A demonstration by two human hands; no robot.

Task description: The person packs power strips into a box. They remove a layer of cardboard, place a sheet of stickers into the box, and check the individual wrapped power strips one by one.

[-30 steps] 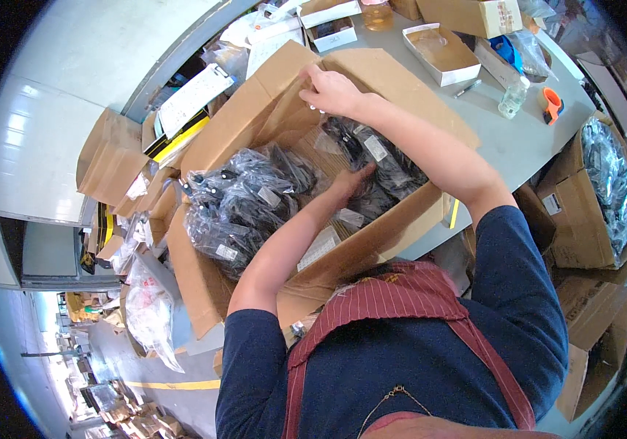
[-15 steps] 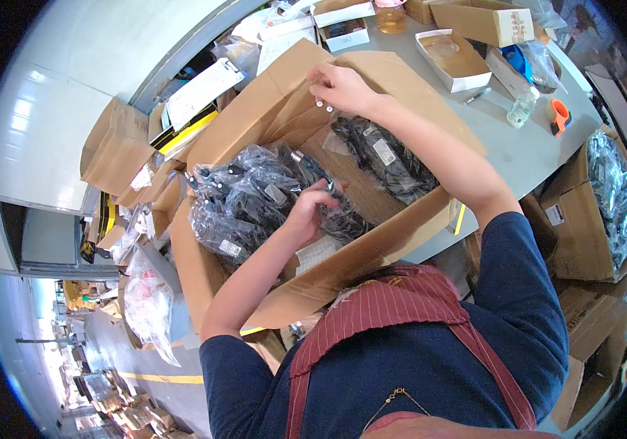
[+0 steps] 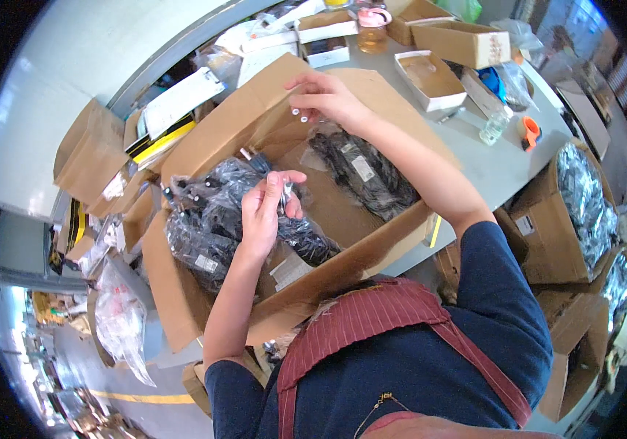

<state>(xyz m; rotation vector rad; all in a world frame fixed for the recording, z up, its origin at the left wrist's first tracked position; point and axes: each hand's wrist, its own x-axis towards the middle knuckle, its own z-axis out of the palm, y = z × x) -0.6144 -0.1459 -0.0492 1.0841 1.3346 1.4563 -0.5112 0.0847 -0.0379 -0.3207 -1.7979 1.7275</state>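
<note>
Two hands: both over the open cardboard box point(image 3: 372, 252).
Left hand point(image 3: 266, 208): has lifted off the bagged black parts point(image 3: 211, 219), fingers now pinched on a small piece, seemingly.
Right hand point(image 3: 324, 99): unmoved, curled on the far flap point(image 3: 247, 117).

1. Grey counter point(image 3: 474, 157) runs across top right, w/ small open cardboard boxes point(image 3: 430, 73) and an orange tape roll point(image 3: 529, 132) on it.
2. Pale grey wall point(image 3: 72, 66) upper left.
3. Grey floor point(image 3: 72, 351) lower left, w/ yellow line point(image 3: 145, 399).
4. Bright, even light.
</note>
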